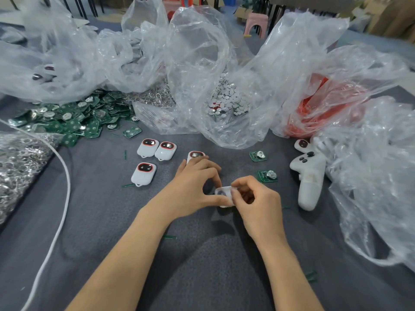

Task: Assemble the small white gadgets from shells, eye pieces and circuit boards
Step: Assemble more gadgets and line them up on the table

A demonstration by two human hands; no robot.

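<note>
So, both hands are on the same piece here, middle of the frame. The left hand (193, 187) pinches a small white shell (224, 195) between thumb and forefinger, and the right hand (258, 203) has its fingers curled round the shell's other side. The shell sits just above the grey cloth (202, 254), with a dark oval opening facing up.

Three finished gadgets (148, 149) with red-ringed eye windows lie left of centre, close together. A fourth gadget (195, 155) peeks out right behind the left hand's knuckles. Two loose circuit boards (258, 156) with coin cells sit right of centre, near a white game controller (308, 176).

The big heap of green boards (67, 117) is at the upper left, partly under clear plastic. A clear bag of white round pieces (226, 99) sits at upper centre, and a bag of red stuff (318, 113) at upper right. A white cable (64, 191) runs down the left side.
</note>
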